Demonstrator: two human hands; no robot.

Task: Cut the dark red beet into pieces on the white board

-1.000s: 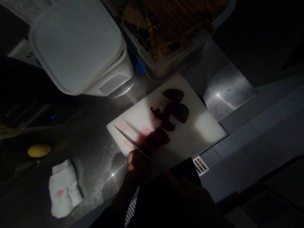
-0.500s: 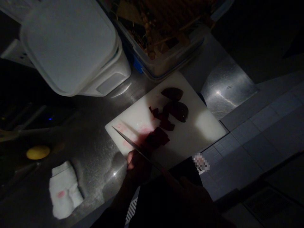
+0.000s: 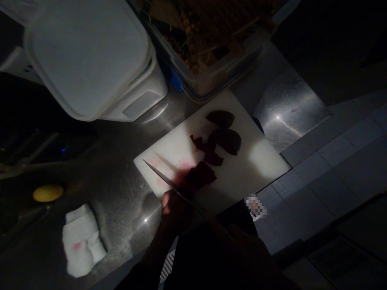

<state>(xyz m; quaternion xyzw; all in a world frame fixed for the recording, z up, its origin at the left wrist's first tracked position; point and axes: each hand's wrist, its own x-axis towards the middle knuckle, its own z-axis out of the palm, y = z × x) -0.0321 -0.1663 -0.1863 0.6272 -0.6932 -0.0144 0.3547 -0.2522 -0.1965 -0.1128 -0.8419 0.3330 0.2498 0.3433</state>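
My right hand point(image 3: 231, 237), deep in shadow, grips a kitchen knife point(image 3: 165, 178) whose blade points up and left across the white cutting board point(image 3: 266, 159). My left hand point(image 3: 175, 209) is curled at the board's near edge, right against the blade; anything under its fingers is hidden. Just beyond the blade lie dark red cut pieces of what looks like beetroot point(image 3: 201, 175). More small pieces point(image 3: 213, 156) sit behind them. Two larger dark-skinned chunks, one cut chunk point(image 3: 226, 141) and a farther one point(image 3: 220, 119), rest toward the back. Pink juice stains the board's left part.
Behind the board stands a clear plastic box point(image 3: 211, 82) of brownish contents. A white lidded container point(image 3: 90, 56) is at upper left. On the steel counter point(image 3: 121, 161) lie a folded white cloth point(image 3: 80, 245) with a pink stain and a yellow oval object point(image 3: 48, 193). Tiled floor lies right.
Hardly anything differs. The knife and both hands keep nearly the same place, and the cut pieces lie as before; the view has shifted very slightly.
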